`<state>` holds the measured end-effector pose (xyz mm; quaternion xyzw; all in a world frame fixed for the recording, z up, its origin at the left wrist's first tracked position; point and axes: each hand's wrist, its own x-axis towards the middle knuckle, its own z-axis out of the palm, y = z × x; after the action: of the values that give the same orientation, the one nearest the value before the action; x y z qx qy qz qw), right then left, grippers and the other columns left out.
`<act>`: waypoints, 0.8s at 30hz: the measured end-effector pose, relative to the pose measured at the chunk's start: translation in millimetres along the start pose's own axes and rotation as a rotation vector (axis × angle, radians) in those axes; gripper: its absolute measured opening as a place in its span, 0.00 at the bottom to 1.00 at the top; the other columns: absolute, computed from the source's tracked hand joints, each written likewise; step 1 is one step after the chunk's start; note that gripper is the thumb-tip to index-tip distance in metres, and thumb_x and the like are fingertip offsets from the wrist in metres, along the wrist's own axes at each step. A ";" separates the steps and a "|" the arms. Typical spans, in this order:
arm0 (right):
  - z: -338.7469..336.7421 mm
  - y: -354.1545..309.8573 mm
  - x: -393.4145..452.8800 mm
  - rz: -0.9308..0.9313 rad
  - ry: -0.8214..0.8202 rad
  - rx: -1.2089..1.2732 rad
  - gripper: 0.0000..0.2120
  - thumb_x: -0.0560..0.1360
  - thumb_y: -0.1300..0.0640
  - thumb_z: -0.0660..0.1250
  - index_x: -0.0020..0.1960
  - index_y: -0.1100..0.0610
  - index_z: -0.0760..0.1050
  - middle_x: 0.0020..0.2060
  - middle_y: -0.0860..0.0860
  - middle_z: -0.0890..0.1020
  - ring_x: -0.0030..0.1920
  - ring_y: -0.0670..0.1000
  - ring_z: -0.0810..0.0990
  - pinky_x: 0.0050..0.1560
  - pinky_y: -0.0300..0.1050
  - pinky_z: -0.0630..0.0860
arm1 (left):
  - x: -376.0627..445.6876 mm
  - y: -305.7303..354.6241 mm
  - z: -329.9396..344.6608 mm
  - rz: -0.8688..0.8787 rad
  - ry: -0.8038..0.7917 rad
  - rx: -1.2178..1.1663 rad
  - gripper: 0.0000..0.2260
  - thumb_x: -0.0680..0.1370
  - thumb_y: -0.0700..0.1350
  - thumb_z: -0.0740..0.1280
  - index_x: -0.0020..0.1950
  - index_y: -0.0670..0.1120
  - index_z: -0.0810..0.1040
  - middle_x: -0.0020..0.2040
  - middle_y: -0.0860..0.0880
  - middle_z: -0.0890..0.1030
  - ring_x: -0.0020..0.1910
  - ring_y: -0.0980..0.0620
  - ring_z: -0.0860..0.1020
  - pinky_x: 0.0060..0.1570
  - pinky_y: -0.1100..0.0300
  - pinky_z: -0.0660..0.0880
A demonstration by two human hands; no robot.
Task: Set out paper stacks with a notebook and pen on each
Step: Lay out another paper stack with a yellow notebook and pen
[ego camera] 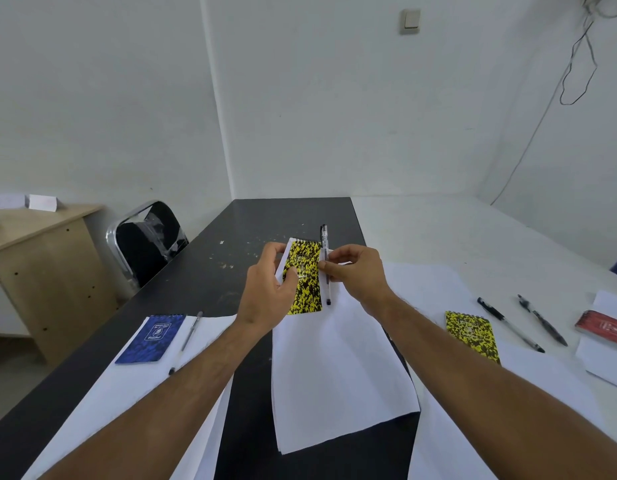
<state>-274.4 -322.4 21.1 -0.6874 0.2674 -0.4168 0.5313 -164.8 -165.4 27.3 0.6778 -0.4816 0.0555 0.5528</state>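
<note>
On the left, a blue notebook (154, 337) and a pen (185, 342) are already lying on a paper stack (127, 382). At the middle stack (334, 368), the left hand (269, 292) is gripping a yellow notebook (304, 277) by its edge, while the right hand (352, 275) is pinching a second pen (325, 264) alongside it. Both probably need lowering flat and releasing. Rightward, another yellow notebook (471, 336) and two pens (509, 323) are waiting.
</note>
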 end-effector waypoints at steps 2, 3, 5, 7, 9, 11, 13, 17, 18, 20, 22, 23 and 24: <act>-2.1 3.8 0.3 0.014 0.023 -0.006 0.13 0.68 0.64 0.81 0.49 0.67 0.83 0.43 0.61 0.85 0.38 0.55 0.84 0.43 0.52 0.86 | -0.8 -0.4 0.1 0.007 0.002 0.005 0.11 0.82 0.40 0.67 0.64 0.43 0.74 0.53 0.50 0.84 0.46 0.57 0.84 0.39 0.70 0.81; -3.2 5.4 1.0 0.023 0.031 -0.007 0.13 0.67 0.64 0.82 0.49 0.67 0.83 0.42 0.59 0.85 0.37 0.55 0.83 0.44 0.53 0.86 | -0.8 -1.1 0.0 0.009 0.004 0.006 0.11 0.82 0.40 0.67 0.64 0.43 0.74 0.53 0.50 0.84 0.46 0.58 0.84 0.38 0.70 0.81; -4.1 7.4 1.6 0.040 0.025 -0.010 0.14 0.67 0.64 0.82 0.49 0.66 0.83 0.40 0.57 0.85 0.37 0.53 0.84 0.45 0.53 0.86 | -1.7 -2.7 0.0 0.006 0.013 0.003 0.10 0.82 0.40 0.67 0.63 0.42 0.74 0.53 0.50 0.84 0.46 0.60 0.84 0.38 0.72 0.79; -3.0 7.0 1.1 0.052 0.014 0.000 0.14 0.68 0.64 0.81 0.50 0.66 0.83 0.39 0.57 0.85 0.37 0.53 0.84 0.45 0.52 0.86 | -2.7 -3.3 0.6 0.001 0.022 0.003 0.10 0.82 0.39 0.67 0.63 0.42 0.74 0.52 0.50 0.84 0.46 0.60 0.83 0.37 0.74 0.78; -0.8 5.7 0.1 0.061 0.010 0.017 0.14 0.68 0.64 0.82 0.50 0.67 0.83 0.40 0.59 0.86 0.37 0.53 0.84 0.44 0.51 0.86 | -3.3 -3.2 1.5 -0.008 0.026 -0.008 0.09 0.82 0.39 0.67 0.62 0.42 0.75 0.52 0.50 0.84 0.46 0.58 0.84 0.37 0.73 0.78; 0.6 5.2 -0.8 0.067 0.010 0.031 0.14 0.68 0.64 0.81 0.50 0.67 0.83 0.41 0.61 0.86 0.38 0.54 0.85 0.44 0.50 0.86 | -3.3 -2.3 1.9 -0.028 0.031 -0.026 0.09 0.82 0.39 0.67 0.62 0.43 0.75 0.51 0.52 0.84 0.46 0.57 0.84 0.37 0.73 0.78; 0.8 5.4 -1.3 0.068 0.016 0.030 0.12 0.69 0.64 0.81 0.49 0.66 0.83 0.41 0.60 0.86 0.38 0.54 0.85 0.44 0.50 0.86 | -2.2 -2.2 1.2 -0.070 0.035 -0.042 0.09 0.81 0.39 0.67 0.61 0.45 0.75 0.48 0.55 0.83 0.44 0.60 0.84 0.35 0.72 0.78; -3.0 4.7 -0.8 0.045 0.056 0.022 0.08 0.71 0.63 0.79 0.48 0.62 0.83 0.39 0.56 0.85 0.37 0.54 0.85 0.43 0.50 0.86 | -0.5 -5.0 0.8 -0.140 0.023 -0.062 0.09 0.81 0.39 0.66 0.60 0.46 0.74 0.47 0.54 0.83 0.41 0.62 0.84 0.33 0.71 0.78; -3.7 3.9 -0.9 0.042 0.053 0.022 0.09 0.71 0.63 0.79 0.48 0.63 0.83 0.39 0.56 0.85 0.37 0.54 0.85 0.43 0.49 0.86 | -0.1 -5.7 0.6 -0.155 0.021 -0.062 0.09 0.81 0.39 0.66 0.61 0.46 0.74 0.47 0.53 0.83 0.41 0.59 0.84 0.33 0.71 0.79; -3.8 3.2 -1.1 0.040 0.032 -0.004 0.10 0.70 0.63 0.80 0.49 0.63 0.83 0.39 0.57 0.85 0.38 0.54 0.85 0.43 0.50 0.86 | 0.4 -6.0 0.8 -0.171 0.018 -0.068 0.09 0.82 0.40 0.67 0.62 0.46 0.73 0.47 0.55 0.82 0.42 0.58 0.83 0.32 0.71 0.78; -2.5 2.6 -0.8 0.039 0.015 -0.050 0.10 0.70 0.63 0.80 0.49 0.62 0.84 0.40 0.57 0.86 0.39 0.55 0.86 0.45 0.52 0.86 | 0.4 -5.2 2.0 -0.168 0.011 -0.072 0.09 0.82 0.40 0.67 0.61 0.47 0.73 0.46 0.58 0.81 0.41 0.58 0.83 0.32 0.71 0.78; -1.4 1.7 -1.0 0.036 0.011 -0.066 0.10 0.70 0.62 0.80 0.49 0.63 0.84 0.40 0.57 0.86 0.40 0.55 0.86 0.46 0.53 0.86 | 0.1 -5.2 2.7 -0.163 0.008 -0.071 0.09 0.82 0.39 0.67 0.61 0.46 0.73 0.46 0.58 0.81 0.42 0.58 0.83 0.32 0.71 0.78; -0.1 1.1 -0.9 0.029 0.009 -0.074 0.11 0.70 0.62 0.80 0.49 0.63 0.84 0.40 0.57 0.86 0.40 0.55 0.86 0.46 0.54 0.86 | -0.3 -5.1 3.2 -0.158 0.003 -0.070 0.09 0.82 0.39 0.67 0.61 0.46 0.74 0.47 0.57 0.82 0.42 0.57 0.83 0.33 0.70 0.79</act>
<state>-274.8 -322.1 19.8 -0.7009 0.2950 -0.4018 0.5101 -162.8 -168.1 22.3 0.6938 -0.4272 -0.0042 0.5797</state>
